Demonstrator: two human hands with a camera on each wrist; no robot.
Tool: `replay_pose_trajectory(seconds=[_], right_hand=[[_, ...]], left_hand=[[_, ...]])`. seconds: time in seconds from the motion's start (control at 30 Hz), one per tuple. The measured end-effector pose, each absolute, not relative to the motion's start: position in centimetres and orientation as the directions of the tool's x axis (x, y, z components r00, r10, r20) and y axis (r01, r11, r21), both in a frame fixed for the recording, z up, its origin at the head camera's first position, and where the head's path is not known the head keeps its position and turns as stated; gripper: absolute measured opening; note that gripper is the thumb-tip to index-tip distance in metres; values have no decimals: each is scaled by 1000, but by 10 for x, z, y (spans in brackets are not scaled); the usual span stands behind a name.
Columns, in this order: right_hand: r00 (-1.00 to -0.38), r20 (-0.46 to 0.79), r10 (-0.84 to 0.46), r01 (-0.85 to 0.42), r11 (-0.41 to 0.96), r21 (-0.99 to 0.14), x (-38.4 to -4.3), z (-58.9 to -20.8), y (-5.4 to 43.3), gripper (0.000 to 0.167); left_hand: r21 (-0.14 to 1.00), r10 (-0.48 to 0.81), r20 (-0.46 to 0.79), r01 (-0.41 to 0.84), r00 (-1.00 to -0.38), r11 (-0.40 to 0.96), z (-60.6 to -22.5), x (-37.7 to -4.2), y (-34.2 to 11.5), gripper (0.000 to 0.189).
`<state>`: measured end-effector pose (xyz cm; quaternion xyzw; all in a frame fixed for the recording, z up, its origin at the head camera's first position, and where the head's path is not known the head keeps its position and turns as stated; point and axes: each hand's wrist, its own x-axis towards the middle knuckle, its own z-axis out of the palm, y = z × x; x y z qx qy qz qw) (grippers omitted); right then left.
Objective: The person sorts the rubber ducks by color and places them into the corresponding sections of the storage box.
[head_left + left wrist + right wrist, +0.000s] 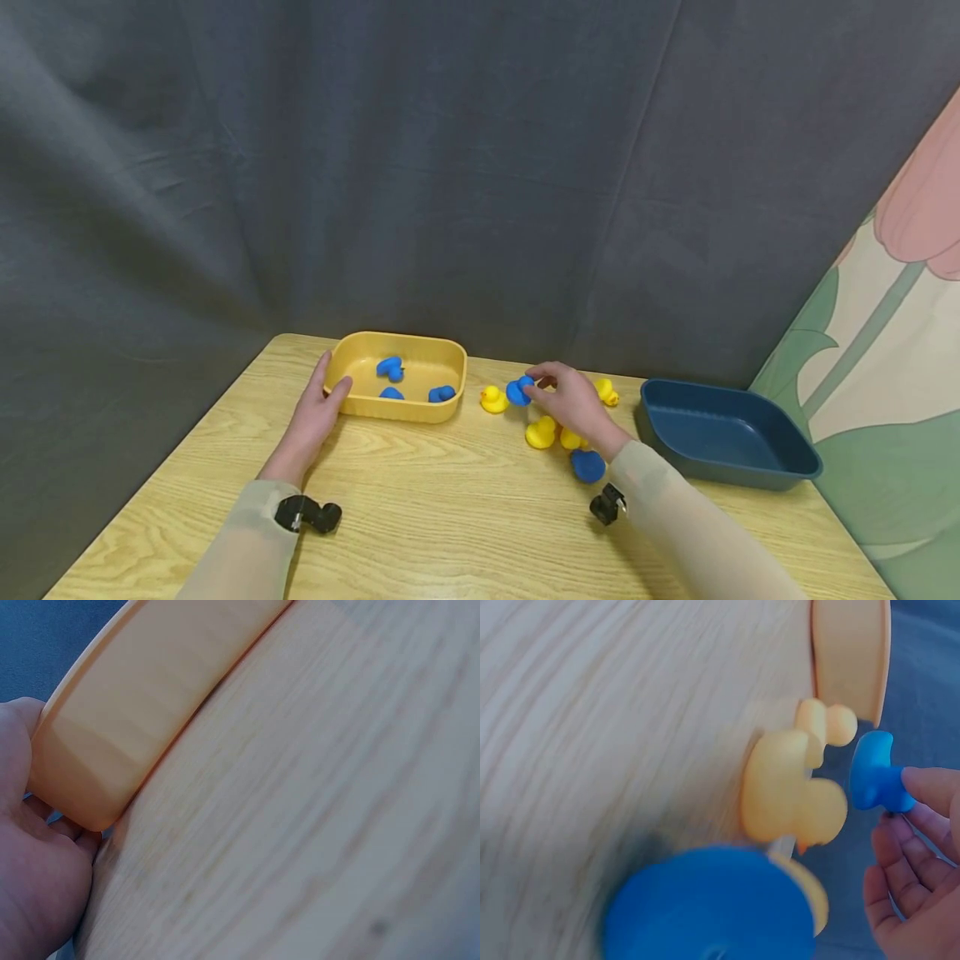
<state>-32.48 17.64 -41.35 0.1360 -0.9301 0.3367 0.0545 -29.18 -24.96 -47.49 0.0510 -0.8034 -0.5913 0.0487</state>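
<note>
Hanging behind everything is a dark grey curtain (465, 167), and in front of it I see a wood-grain worktop (450, 517); picture that as a dial, twelve at its far edge. Floral cloth (870, 350) fills the view past three. A dark blue bin (720, 429) sits at two o'clock, and a yellow tray (405, 412) stands at eleven. The person's left hand (313, 410) is at ten, its grip closed on the tray's end, thumb over the rim and fingers outside. At one o'clock, the right hand (573, 402) has its grip narrowed to a pinch, thumb and fingertips holding a blue duck (514, 393), which looks raised off the worktop just past twelve. Three more blue ducks (390, 367) lie in the tray. Around the pinched duck, a yellow duck (493, 400) sits at its nine o'clock, two other yellow ducks (540, 433) at its five with a loose blue duck (588, 467) beyond them, and a far yellow duck (606, 392) at its three, past the hand.
</note>
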Motion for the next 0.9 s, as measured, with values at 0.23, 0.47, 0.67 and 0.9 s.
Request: replay_pose_trajectory(seconds=[0.23,0.47,0.67,0.9], right_hand=[[-935,259,-243,-353,715,-604,-321,-405,157,30],[-916,303,-264,-401,654,-642,-319,-400,134,30],[-900,334,-281,-436,611,-661,-319,-397,112,28],[-904,339,-262,-428,574,-698,-318,-404,87,28]], left_hand=[[952,-141,32,-13,-990,307,-475,-293,-251,82],[956,-135,41,-1,-990,293,-477,-293,-251,82],[960,-139,41,0,-989,281,-478,-294,-250,81],[953,-145,32,-13,-989,301,-478,-295,-247,82]])
